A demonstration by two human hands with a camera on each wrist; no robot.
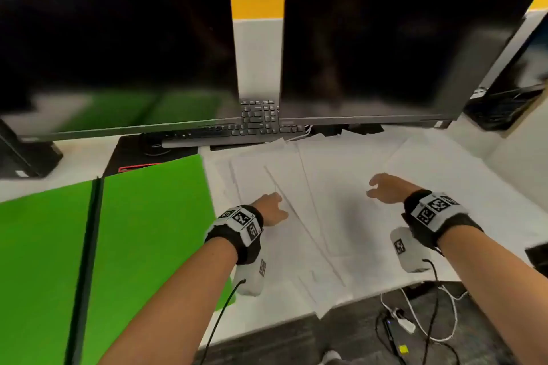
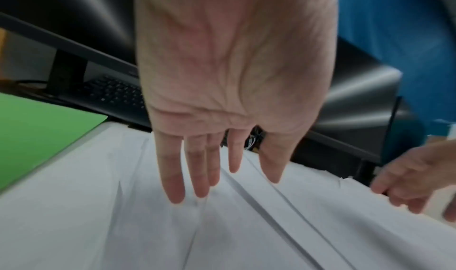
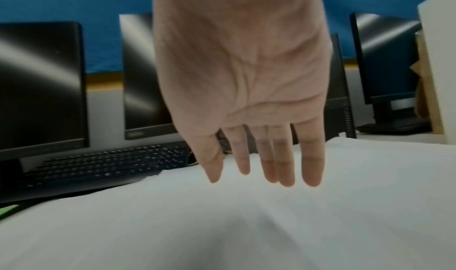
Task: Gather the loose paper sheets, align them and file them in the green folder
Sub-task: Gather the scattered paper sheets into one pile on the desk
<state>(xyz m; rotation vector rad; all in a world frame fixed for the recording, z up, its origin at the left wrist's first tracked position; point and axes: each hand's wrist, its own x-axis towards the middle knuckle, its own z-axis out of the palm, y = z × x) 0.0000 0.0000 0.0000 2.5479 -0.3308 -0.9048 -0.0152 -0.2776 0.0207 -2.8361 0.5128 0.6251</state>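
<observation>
Desk surface (image 1: 504,216) before two dark monitors (image 1: 118,47): white paper sheets (image 1: 296,187) are fanned loosely, overlapping, beside the opened green folder (image 1: 142,216). Left hand (image 1: 268,209) and right hand (image 1: 385,188) are held above them, fingers spread, nothing grasped.

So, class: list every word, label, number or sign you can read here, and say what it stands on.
None can be read.
Monitor bezel logo: too blurred.
Keyboard key legends: too small.
Wristband squares: black-and-white marker patterns, no words.
Sheets: no print visible.
Green folder: no label visible.
</observation>
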